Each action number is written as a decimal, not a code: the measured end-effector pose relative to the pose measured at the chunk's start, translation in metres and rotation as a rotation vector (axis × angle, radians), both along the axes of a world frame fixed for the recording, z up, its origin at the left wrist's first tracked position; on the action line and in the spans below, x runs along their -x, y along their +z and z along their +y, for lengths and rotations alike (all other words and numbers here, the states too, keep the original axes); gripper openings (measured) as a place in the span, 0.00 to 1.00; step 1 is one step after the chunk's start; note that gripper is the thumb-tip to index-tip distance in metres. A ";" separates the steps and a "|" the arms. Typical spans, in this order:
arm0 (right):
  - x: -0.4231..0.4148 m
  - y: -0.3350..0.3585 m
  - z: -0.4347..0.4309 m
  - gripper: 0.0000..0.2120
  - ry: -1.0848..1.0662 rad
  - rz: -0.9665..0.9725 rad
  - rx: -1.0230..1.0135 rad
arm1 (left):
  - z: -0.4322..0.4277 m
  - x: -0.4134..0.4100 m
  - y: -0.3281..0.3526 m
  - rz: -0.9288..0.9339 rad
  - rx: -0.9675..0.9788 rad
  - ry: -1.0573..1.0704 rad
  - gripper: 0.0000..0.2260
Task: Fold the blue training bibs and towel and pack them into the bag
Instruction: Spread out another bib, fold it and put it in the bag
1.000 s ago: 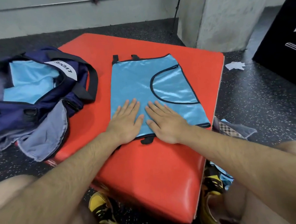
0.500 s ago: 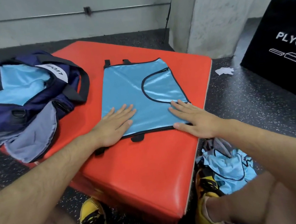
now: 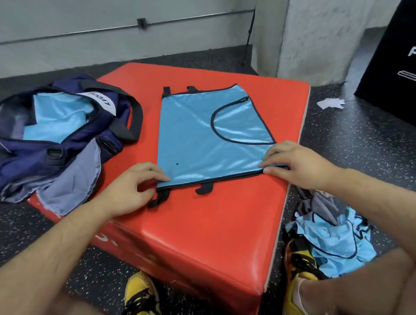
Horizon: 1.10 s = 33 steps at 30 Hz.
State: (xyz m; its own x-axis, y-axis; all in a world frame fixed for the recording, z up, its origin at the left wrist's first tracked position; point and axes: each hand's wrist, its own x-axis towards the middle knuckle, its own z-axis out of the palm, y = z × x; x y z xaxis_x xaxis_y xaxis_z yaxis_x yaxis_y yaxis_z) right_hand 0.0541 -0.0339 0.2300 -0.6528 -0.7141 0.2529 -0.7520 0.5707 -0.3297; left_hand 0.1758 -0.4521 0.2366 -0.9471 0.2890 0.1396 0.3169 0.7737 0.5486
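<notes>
Both forearms reach forward over the knees to the near edge of the red padded box (image 3: 208, 224). The left hand (image 3: 130, 188) is curled, its fingertips and thumb pinching the near left corner of the blue bib (image 3: 199, 137). The right hand (image 3: 300, 165) is bent over the near right corner, fingers on top of the black hem and gripping it. The bib lies flat in the middle of the box top, its black-trimmed armhole towards the right edge and black tabs sticking out at its near and far hems.

A black box (image 3: 399, 80) on the floor at the right carries white letters "PLY", cut off by the frame. A white label (image 3: 99, 106) on the bag shows upside-down dark writing, too blurred to read.

The navy bag (image 3: 54, 150) sits open on the far left corner of the box, hanging over the left edge, with folded blue bibs (image 3: 53, 117) inside. A grey cloth (image 3: 73, 181) spills from it over the left edge; whether it is a flap or the towel cannot be told. On the floor beside the right yellow shoe (image 3: 296, 284) lies a crumpled pile of bibs (image 3: 339, 243)
</notes>
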 end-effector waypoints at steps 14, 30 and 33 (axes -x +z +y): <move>-0.001 0.005 -0.014 0.13 -0.063 -0.022 -0.079 | 0.007 0.014 -0.009 0.114 0.081 0.140 0.08; 0.027 0.079 -0.037 0.13 -0.225 -0.610 0.184 | 0.013 0.043 0.035 -0.147 -0.434 0.452 0.14; 0.044 0.064 -0.051 0.14 -0.438 -0.543 0.333 | 0.015 0.073 0.030 -0.116 -0.466 0.596 0.18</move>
State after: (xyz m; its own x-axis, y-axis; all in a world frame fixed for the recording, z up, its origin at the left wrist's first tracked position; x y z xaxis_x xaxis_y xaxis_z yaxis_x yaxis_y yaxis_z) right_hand 0.0099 -0.0851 0.2940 -0.9520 -0.3049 -0.0275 -0.1645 0.5851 -0.7941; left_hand 0.1031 -0.4368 0.2666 -0.9403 -0.3400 0.0115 -0.1615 0.4759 0.8645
